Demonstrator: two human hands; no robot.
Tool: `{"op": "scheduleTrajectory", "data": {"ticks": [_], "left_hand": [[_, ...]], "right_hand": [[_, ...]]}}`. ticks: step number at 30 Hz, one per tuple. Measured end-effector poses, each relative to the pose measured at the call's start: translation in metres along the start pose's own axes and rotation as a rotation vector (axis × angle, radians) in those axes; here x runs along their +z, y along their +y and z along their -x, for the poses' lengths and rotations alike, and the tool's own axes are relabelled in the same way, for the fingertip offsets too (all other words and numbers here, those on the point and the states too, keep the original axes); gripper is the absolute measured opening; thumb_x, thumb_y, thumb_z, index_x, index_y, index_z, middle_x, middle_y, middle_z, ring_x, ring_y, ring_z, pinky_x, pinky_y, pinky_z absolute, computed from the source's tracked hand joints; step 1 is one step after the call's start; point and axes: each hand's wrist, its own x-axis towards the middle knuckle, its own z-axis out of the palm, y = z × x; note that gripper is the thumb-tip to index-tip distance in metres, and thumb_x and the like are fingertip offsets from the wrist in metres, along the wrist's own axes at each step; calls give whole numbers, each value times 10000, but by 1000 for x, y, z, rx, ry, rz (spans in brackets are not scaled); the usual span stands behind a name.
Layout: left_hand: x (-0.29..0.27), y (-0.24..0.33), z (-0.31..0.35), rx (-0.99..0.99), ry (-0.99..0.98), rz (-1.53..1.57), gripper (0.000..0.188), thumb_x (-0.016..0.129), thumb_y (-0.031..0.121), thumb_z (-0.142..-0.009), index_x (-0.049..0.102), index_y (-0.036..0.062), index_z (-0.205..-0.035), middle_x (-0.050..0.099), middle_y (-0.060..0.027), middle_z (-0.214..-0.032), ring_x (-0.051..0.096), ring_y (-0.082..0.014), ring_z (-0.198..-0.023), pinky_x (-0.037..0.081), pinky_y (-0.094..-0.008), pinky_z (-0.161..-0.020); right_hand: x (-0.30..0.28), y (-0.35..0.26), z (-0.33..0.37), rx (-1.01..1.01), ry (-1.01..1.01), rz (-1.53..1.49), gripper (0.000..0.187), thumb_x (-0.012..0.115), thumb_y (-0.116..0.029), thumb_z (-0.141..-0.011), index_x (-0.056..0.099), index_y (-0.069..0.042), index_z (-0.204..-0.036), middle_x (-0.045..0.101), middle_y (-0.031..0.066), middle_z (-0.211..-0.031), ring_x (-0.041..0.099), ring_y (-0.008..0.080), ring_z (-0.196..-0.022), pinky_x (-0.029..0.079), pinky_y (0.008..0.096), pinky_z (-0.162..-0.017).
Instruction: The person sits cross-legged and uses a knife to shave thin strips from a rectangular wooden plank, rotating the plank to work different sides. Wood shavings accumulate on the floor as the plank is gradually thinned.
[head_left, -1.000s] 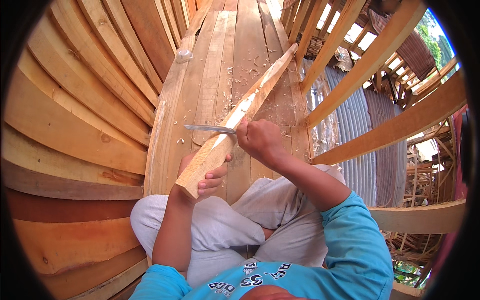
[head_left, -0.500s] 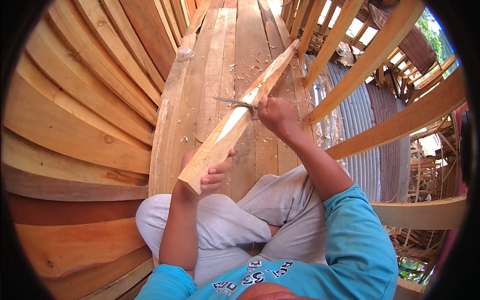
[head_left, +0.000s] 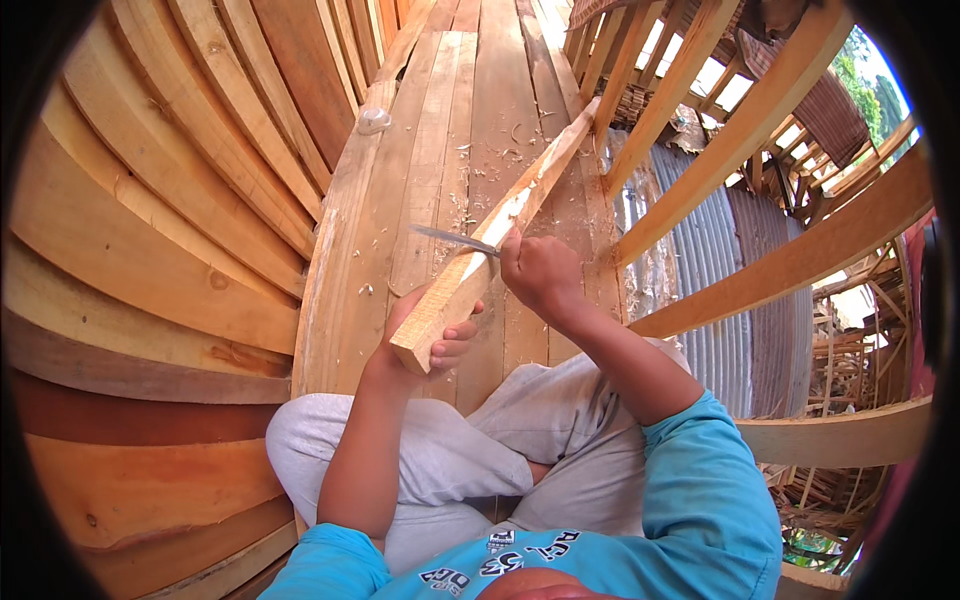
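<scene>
Stick point(head_left: 512, 212): over floor point(head_left: 425, 170), toward one o'clock
Knife point(head_left: 450, 237): across stick
Boards point(head_left: 150, 240): nine o'clock
Slats point(head_left: 738, 128): two o'clock
Shavings point(head_left: 367, 289): on floor

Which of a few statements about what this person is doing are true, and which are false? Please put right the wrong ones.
1. The left hand grips the near end of the long piece of wood. True.
2. The right hand is empty. False: the right hand holds the knife.
3. The knife's blade lies across the piece of wood. True.
4. Pale shavings lie scattered on the plank floor. True.
5. The trousers are bright red. False: the trousers are light grey.
</scene>
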Motion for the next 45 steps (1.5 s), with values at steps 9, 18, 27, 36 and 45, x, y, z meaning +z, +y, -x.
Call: {"op": "scheduleTrajectory", "data": {"ticks": [9,18,27,36,45], "left_hand": [[1,4,12,-19,-8,87,616,326,509,-1041,506,-67,-1165,469,-72,-655,466,-151,-427,414,-268,-363],[8,-9,19,18,48,-21,552,331,460,-1051,490,-51,-1186,478,-81,-682,443,-156,-444,416,-272,-372],[8,-2,23,15,53,77,573,293,462,-1056,465,-73,-1165,445,-86,-645,458,-170,-405,408,-272,-324],[22,-27,28,6,102,-102,591,261,488,-1062,510,-42,-1142,460,-95,-643,443,-182,-398,365,-275,-341],[30,-20,25,83,179,-63,590,242,417,-1075,506,-103,-1163,480,-127,-656,432,-187,-402,389,-273,-362]], "right_hand": [[16,11,-9,12,127,-127,603,407,-311,-1000,615,12,-535,569,255,-531,600,450,-496,516,545,-585],[20,28,-13,-105,214,-34,566,423,-287,-989,594,-30,-514,563,207,-496,599,397,-458,492,497,-488],[29,25,-19,-89,258,-10,521,447,-279,-978,601,-57,-533,586,177,-509,611,363,-452,489,488,-469],[23,83,-44,298,112,-6,614,361,-379,-1027,699,17,-701,672,255,-704,671,467,-684,532,558,-702],[-11,54,-45,223,-106,-16,658,385,-473,-1029,673,20,-701,665,251,-728,661,441,-728,516,514,-718]]}}
